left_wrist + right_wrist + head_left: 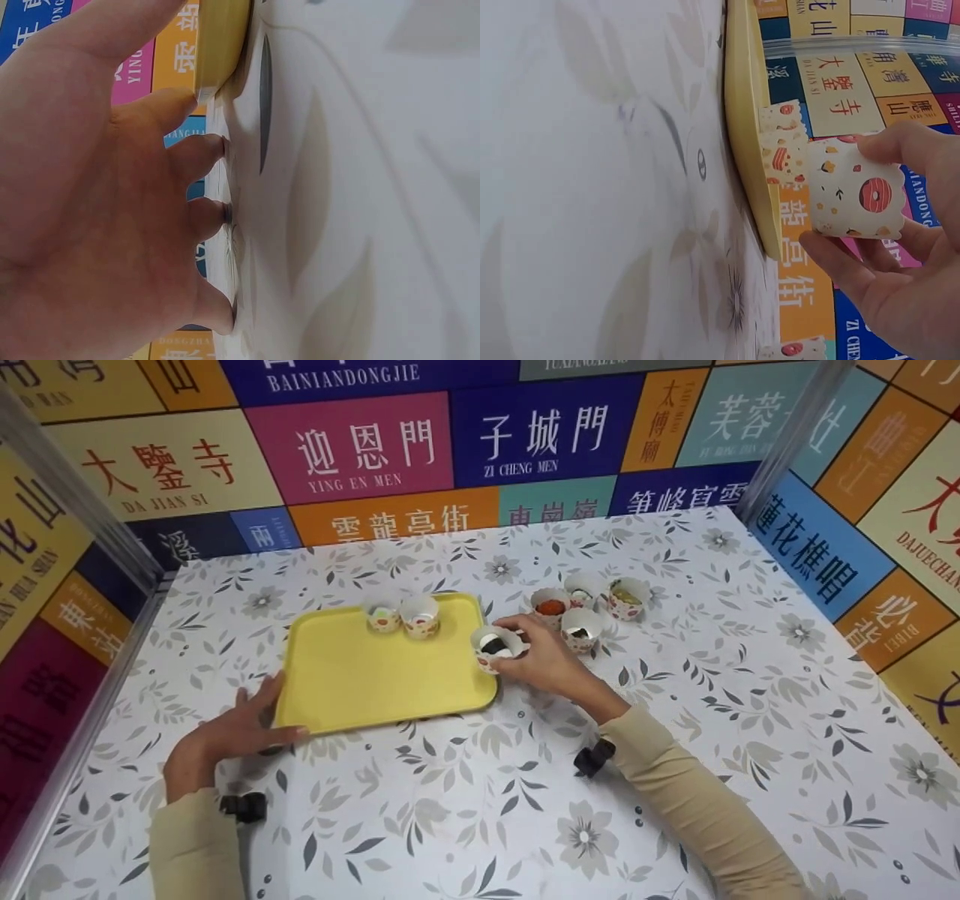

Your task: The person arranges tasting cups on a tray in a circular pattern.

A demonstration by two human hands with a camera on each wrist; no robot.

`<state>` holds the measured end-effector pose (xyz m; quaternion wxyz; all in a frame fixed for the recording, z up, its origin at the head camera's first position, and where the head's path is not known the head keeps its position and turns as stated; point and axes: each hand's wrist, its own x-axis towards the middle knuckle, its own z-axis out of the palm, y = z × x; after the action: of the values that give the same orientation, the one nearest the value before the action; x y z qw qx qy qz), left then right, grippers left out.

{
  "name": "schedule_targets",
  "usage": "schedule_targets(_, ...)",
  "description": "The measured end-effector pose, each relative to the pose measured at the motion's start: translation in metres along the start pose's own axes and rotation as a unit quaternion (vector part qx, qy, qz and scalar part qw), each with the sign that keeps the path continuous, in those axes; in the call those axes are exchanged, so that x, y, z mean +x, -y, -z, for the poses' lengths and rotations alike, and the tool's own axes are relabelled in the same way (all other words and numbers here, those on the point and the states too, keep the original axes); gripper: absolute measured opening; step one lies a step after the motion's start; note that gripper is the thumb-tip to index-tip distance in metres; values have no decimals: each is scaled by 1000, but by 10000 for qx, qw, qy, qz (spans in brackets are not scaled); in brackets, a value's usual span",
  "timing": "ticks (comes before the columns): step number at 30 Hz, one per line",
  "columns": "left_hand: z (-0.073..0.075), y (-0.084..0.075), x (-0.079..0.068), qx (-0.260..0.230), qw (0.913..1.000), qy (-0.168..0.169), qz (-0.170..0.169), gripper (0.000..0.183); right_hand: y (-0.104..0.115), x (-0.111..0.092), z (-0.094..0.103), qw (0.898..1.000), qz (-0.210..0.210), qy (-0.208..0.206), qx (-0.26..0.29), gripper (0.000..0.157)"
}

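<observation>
A yellow tray lies on the table. My left hand rests at its near left corner, fingers spread; in the left wrist view the fingertips touch the tabletop beside the tray's edge. Between thumb and fingers, my right hand holds a patterned paper cup with something black and white in it, over the tray's right edge. The right wrist view shows this cup upright and raised above the tray. Two similar paper cups, a left one and a right one, stand near the tray's far edge.
Right of the tray, several more paper cups stand close together: one with orange-red contents, one with dark bits, one with greenish contents and a pale one behind. Printed panels border the flower-patterned table.
</observation>
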<state>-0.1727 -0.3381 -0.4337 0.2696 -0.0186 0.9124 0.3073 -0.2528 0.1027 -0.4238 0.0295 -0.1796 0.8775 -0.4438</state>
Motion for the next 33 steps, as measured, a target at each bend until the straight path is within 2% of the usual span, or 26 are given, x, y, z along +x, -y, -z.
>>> schedule_targets(8,1,-2,0,-60,9999,78,73,120,9,10,-15,9977,-580,174,299,59)
schedule_targets(13,1,-2,-1,-127,9999,82,24,119,17,17,-23,9968,-706,247,265,58)
schedule_targets(19,0,-1,-2,-210,9997,57,133,120,25,29,-31,9957,-837,292,275,57)
schedule_targets(25,1,2,-3,-118,9999,24,-121,118,30,38,-45,9952,-879,378,228,57)
schedule_targets(33,2,-1,-1,-35,9998,11,-185,119,31,47,-60,9948,-905,365,302,54)
